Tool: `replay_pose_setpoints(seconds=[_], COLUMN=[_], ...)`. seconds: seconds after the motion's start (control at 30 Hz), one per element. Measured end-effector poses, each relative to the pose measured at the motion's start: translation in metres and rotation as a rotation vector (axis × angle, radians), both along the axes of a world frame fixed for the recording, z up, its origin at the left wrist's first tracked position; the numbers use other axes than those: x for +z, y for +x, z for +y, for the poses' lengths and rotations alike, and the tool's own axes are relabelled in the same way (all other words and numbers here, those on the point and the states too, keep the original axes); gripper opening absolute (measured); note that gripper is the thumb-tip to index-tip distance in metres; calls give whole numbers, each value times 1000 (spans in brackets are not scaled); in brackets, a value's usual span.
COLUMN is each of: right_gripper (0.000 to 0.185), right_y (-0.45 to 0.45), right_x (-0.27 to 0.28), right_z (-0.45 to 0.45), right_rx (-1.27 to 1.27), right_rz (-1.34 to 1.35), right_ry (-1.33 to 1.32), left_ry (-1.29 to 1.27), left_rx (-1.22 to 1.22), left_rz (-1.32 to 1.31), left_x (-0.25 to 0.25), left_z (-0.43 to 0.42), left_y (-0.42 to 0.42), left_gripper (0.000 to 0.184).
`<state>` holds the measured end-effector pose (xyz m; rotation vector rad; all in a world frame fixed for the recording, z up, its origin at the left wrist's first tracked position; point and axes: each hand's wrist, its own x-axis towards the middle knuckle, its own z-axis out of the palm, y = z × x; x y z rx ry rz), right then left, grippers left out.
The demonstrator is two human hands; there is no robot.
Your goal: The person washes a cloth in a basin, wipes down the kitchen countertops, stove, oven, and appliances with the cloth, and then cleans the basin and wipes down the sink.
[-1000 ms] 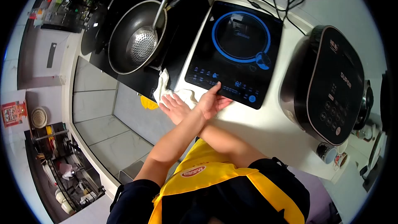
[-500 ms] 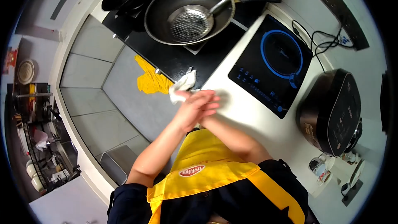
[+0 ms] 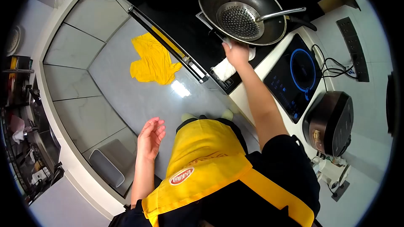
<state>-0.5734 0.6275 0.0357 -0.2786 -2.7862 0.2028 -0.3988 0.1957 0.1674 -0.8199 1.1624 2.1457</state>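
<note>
My right hand (image 3: 238, 54) reaches onto the black stove top, closed on a white cloth (image 3: 224, 69) that lies against the surface. It is just below the near rim of a dark wok (image 3: 272, 38). A metal skimmer (image 3: 240, 21) with a holed bowl rests in the wok, its handle leaning over the rim to the right. My left hand (image 3: 151, 138) hangs over the floor beside my yellow apron (image 3: 206, 143), fingers loosely curled and apart, holding nothing.
To the right of the stove, an induction cooker (image 3: 290, 80) and a dark rice cooker (image 3: 330, 124) stand on the white counter. A yellow cloth (image 3: 153, 61) lies on the grey floor. A grey bin (image 3: 107, 166) is at the lower left; the black stove (image 3: 189, 29) has a front edge bar.
My hands were together by the counter edge with the white cloth. Now they are apart: the right has moved forward onto the stove with the cloth, the left back to the left.
</note>
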Motion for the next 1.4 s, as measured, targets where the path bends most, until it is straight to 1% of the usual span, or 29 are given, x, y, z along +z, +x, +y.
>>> replay_pose_setpoints(seconds=[0.07, 0.1, 0.3, 0.37, 0.43, 0.5, 0.53, 0.57, 0.63, 0.67, 0.7, 0.77, 0.83, 0.87, 0.9, 0.97, 1.0, 1.1, 1.2, 1.4], right_gripper=[46, 46, 44, 42, 40, 40, 44, 44, 50, 62, 77, 92, 98, 97, 87, 76, 70, 64, 61, 60], right_y=[6, 8, 18, 28, 48, 77, 90, 108, 135, 137, 136, 116, 90, 79, 67, 36, 19, -31, -85, -199], right_x=[9, 10, 17, 34, 62, 106, 104, 94, 73, 73, 57, 51, 50, 49, 48, 40, 38, 27, 25, 11], right_z=[1, 1, 12, 9, 4, -24, -19, -16, -12, -21, -33, -69, -92, -102, -114, -138, -150, -174, -201, -252], right_rx=[44, 50, 67, 35, -86, -153, -240, -255, -244, -45, -34, -65, -47, 62, 128, 166, 145, 143, 132, 133], right_rz=[30, 24, 67, 55, -106, 174, 207, 210, 150, 16, -197, -253, -266, -217, -212, -165, -147, -135, -138, -64], right_ry=[-16, -2, -454, -454, -1189, -1690, -1607, -1604, -480, -410, -280, 17, 84, 92, 101, 121, 118, 122, 170, 199], left_ry=[21, 28, 8, 9, 13, 19, 23, 23, 24, 8, -13, -22, -22, -32, -41, -32, -28, -19, -41, -73], left_rx=[23, 44, 30, 18, 3, -36, -43, -41, -40, -39, -31, -17, -1, 17, 36, 70, 96, 136, 209, 374], left_rz=[3, 15, 30, 9, -10, -24, -34, -41, -45, -63, -84, -103, -104, -118, -131, -131, -132, -131, -137, -127], left_x=[-6, -8, -14, -19, -25, -32, -35, -38, -40, -41, -41, -45, -49, -51, -53, -58, -59, -57, -54, -47], left_z=[-13, -19, -40, -44, -46, -48, -49, -50, -51, -52, -56, -63, -70, -73, -77, -84, -90, -104, -119, -149], left_y=[0, 0, -10, -15, -21, -25, -27, -29, -36, -38, -38, -37, -39, -39, -39, -38, -36, -38, -44, -58], left_gripper=[26, 26, 25, 24, 24, 23, 23, 23, 23, 22, 22, 22, 21, 21, 21, 21, 21, 21, 20, 20])
